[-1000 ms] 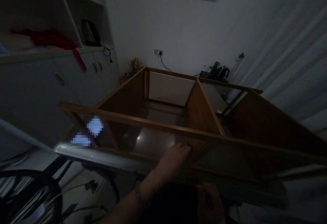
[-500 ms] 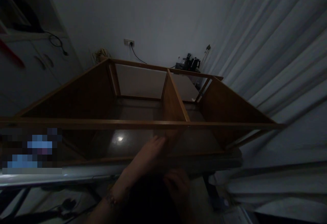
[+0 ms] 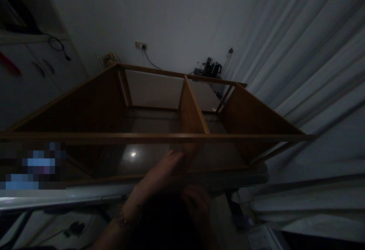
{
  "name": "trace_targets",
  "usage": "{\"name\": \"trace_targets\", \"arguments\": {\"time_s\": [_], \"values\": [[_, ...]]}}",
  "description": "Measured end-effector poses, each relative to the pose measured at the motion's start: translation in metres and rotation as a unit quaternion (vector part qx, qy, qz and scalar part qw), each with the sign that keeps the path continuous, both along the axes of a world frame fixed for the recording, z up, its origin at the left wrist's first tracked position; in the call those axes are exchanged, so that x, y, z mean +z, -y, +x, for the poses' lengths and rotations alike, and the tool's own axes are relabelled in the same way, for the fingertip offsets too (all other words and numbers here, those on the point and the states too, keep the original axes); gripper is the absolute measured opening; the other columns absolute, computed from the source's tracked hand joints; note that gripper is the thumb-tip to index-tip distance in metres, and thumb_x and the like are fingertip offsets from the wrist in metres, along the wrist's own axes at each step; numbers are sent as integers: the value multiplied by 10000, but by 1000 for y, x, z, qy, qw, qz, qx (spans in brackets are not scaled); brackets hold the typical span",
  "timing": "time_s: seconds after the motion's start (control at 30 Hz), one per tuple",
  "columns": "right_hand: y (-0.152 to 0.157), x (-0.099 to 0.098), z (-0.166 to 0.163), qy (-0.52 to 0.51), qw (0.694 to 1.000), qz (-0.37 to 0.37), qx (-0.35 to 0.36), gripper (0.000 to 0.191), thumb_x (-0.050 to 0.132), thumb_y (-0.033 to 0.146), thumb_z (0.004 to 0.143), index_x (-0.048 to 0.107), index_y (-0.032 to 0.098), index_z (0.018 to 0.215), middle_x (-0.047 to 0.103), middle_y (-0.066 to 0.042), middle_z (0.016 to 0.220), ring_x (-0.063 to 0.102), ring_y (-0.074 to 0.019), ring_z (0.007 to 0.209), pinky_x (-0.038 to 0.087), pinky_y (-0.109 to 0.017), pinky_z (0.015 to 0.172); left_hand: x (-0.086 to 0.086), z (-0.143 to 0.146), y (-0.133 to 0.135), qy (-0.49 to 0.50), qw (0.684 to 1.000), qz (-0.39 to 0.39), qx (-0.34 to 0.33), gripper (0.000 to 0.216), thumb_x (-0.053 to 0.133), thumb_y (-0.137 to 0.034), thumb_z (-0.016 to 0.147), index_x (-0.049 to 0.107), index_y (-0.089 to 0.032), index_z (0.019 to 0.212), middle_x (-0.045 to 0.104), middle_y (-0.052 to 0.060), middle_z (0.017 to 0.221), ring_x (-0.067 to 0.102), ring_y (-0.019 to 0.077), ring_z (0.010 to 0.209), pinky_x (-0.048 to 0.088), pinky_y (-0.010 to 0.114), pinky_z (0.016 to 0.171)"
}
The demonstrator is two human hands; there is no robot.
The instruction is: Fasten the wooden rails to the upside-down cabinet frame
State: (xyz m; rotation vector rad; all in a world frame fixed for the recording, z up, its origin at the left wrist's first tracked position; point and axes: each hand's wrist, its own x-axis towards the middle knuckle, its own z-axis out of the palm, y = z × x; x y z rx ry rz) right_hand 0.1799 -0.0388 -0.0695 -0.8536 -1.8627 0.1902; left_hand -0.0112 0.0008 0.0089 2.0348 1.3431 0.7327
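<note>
A large brown wooden cabinet frame [image 3: 134, 138] stretches across the view, its near side open towards me. Inside it, an upright wooden divider [image 3: 191, 111] splits the space into two bays. My left hand [image 3: 167, 164] reaches in below the front rail, with bent fingers at the left side of the divider's near end. The fingertips are dark, so what they grip is hidden. Lower and to the right, my right hand [image 3: 197, 200] is curled in front of my dark clothing, close to the near edge. Its fingers are closed; anything inside them is too dark to see.
White curtains [image 3: 302, 64] hang along the right. A black kettle [image 3: 216, 68] stands behind the cabinet, and a wall socket [image 3: 140, 45] has a cable plugged in. White cupboards [image 3: 25, 67] are at the left. A metal-edged support [image 3: 85, 193] runs beneath the frame.
The view has shifted slightly, so the cabinet and room sit a little further left. Both hands keep nearly the same place and pose.
</note>
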Motion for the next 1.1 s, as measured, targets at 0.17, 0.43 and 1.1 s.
{"name": "trace_targets", "arguments": {"time_s": [0.17, 0.43, 1.1], "values": [[-1, 5, -4, 0, 1000, 5, -3, 222, 557, 322, 971, 685, 232, 813, 718, -21, 740, 675, -154, 659, 549, -267, 619, 2, -1, 1, -2, 1000, -16, 1, 447, 634, -183, 806, 518, -231, 1235, 580, 73, 1247, 520, 256, 1195, 471, 401, 1006], [2, 5, -7, -4, 1000, -15, -15, 241, 553, 346, 974, 684, 234, 805, 720, -16, 745, 679, -156, 680, 540, -269, 619, -10, -6, -1, 5, 1000, -15, -3, 515, 636, -208, 827, 477, -246, 1315, 548, 73, 1345, 494, 251, 1262, 415, 426, 1088], [7, 10, -7, 71, 993, 32, -90, 280, 446, 238, 1013, 679, 220, 858, 748, -38, 763, 685, -179, 663, 506, -304, 643, -17, -6, 1, -18, 999, -27, 13, 607, 635, -268, 844, 413, -272, 1408, 498, 96, 1450, 447, 289, 1360, 410, 445, 1101]]}}
